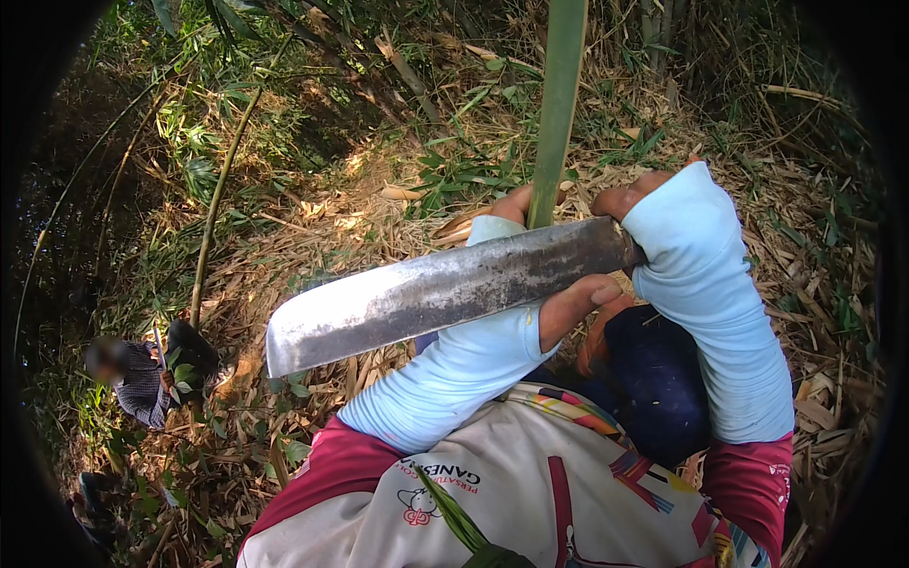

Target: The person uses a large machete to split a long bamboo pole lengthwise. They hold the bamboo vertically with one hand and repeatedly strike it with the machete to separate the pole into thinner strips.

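Note:
A broad machete (pixel 417 298) with a worn, dark-patched blade lies across the view, its squared tip toward the left. My right hand (pixel 632 197), in a light blue sleeve, is closed around its handle at the right end; the handle is mostly hidden. Behind the blade, my left hand (pixel 574 308) shows its thumb below the steel and some fingers above it. It is wrapped round the lower part of a green bamboo piece (pixel 559 104), which stands nearly upright and runs out of the top of the view. The bamboo's lower end is hidden behind the blade.
Dry bamboo leaves (pixel 331 246) cover the ground. A thin bamboo stem (pixel 222 180) leans at the left. Farther left, another person (pixel 147 383) sits low, holding something long and thin. Bamboo clumps (pixel 663 38) stand ahead. A green strip (pixel 450 511) hangs at my chest.

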Motion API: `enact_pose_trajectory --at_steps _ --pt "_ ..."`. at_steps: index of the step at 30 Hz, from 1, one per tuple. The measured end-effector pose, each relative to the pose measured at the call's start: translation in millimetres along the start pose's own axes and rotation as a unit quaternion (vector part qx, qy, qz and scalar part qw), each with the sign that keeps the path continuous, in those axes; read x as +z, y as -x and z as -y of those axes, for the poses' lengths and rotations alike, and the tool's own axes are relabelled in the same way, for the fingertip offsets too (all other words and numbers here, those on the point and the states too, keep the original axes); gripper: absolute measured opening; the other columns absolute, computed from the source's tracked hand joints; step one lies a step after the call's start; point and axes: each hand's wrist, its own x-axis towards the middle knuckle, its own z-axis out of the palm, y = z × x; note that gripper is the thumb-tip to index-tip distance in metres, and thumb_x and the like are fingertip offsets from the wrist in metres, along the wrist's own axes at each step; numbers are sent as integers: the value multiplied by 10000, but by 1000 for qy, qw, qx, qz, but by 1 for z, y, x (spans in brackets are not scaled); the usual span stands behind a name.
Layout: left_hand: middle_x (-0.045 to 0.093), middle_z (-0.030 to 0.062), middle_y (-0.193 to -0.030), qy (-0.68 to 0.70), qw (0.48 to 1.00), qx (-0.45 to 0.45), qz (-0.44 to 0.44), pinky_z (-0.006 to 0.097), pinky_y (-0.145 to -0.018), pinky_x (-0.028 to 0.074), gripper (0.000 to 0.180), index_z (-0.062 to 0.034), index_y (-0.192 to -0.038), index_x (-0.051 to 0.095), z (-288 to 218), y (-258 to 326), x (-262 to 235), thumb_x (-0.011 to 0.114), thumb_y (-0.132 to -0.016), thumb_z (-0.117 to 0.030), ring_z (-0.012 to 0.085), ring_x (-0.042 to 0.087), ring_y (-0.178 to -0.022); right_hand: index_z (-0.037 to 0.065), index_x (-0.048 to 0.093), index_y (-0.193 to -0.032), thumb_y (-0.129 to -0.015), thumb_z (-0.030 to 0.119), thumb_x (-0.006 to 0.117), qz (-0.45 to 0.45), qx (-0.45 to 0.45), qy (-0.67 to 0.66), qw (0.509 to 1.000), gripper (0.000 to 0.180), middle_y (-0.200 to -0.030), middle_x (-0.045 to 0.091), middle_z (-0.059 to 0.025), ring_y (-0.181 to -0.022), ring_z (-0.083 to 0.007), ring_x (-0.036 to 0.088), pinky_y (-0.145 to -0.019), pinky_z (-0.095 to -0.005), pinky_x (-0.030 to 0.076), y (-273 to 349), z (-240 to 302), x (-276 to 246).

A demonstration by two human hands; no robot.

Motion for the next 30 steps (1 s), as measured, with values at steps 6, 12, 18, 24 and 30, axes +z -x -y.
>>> enact_pose_trajectory --at_steps 6,12,18,24,30 --pt "592 119 -1122 1 1000 15 -1 302 -889 498 886 22 -1309 411 -1 0 0 895 -715 -424 181 606 -1025 160 696 -908 -654 155 704 -11 3 11 1000 254 -666 589 -53 -630 -259 642 -570 -401 491 1 0 1" --pt "611 108 -1096 -3 1000 12 -10 301 -878 498 862 16 -1274 421 0 0 1 897 -712 -432 171 606 -1006 158 694 -907 -662 178 713 -29 -7 23 999 247 -647 581 -29 -617 -241 635 -564 -393 462 2 -2 5" --pt "621 101 -1078 16 1000 5 -18 298 -865 497 837 14 -1232 426 1 1 3 893 -714 -448 161 606 -978 160 695 -901 -687 200 702 -22 0 43 999 218 -654 593 -20 -634 -229 637 -595 -401 448 1 -1 2" --pt "631 92 -1040 -50 998 20 -19 290 -830 491 753 11 -1186 458 0 0 1 884 -733 -412 149 604 -943 160 696 -902 -711 205 687 -15 4 55 998 196 -654 603 -17 -642 -226 648 -588 -400 458 0 0 0" --pt "646 66 -982 -69 997 21 -24 286 -827 492 649 2 -1190 469 4 -3 1 869 -761 -276 138 610 -909 151 693 -899 -704 197 690 -40 19 27 999 201 -646 600 -40 -620 -240 645 -546 -380 471 2 -4 9"
